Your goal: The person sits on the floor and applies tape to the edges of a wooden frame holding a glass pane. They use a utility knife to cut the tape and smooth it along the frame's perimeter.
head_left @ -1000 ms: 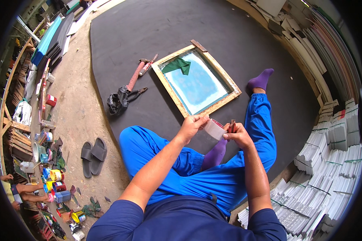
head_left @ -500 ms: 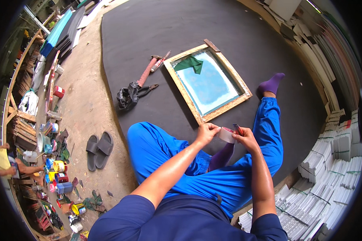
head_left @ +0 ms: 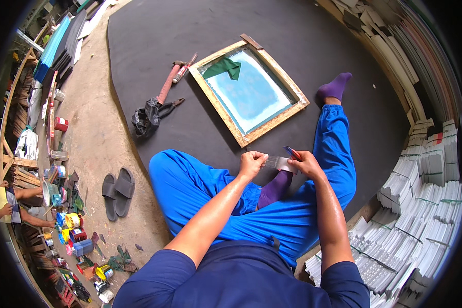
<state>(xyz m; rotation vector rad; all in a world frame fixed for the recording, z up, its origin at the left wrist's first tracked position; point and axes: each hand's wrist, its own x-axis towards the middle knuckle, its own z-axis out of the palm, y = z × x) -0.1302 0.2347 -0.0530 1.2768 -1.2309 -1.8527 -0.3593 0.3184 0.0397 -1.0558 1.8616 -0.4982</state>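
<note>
We pinch a clear strip of tape point(head_left: 277, 162) taut between left hand point(head_left: 251, 163) and right hand point(head_left: 305, 163), lifted above our lap beside the wooden-framed blue screen point(head_left: 249, 90), so it stays flat.

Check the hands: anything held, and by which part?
A strip of clear tape is stretched between both hands: left hand pinches its left end, right hand its right end, along with a small red-handled tool.

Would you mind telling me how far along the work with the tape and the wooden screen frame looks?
Done: one green patch already sits in a corner of the wooden screen frame. In hand: the left hand and right hand stretch a strip of clear tape between them, above the lap, apart from the frame. Left: the strip is not yet on the frame, and the mesh's other corners look bare.
</note>
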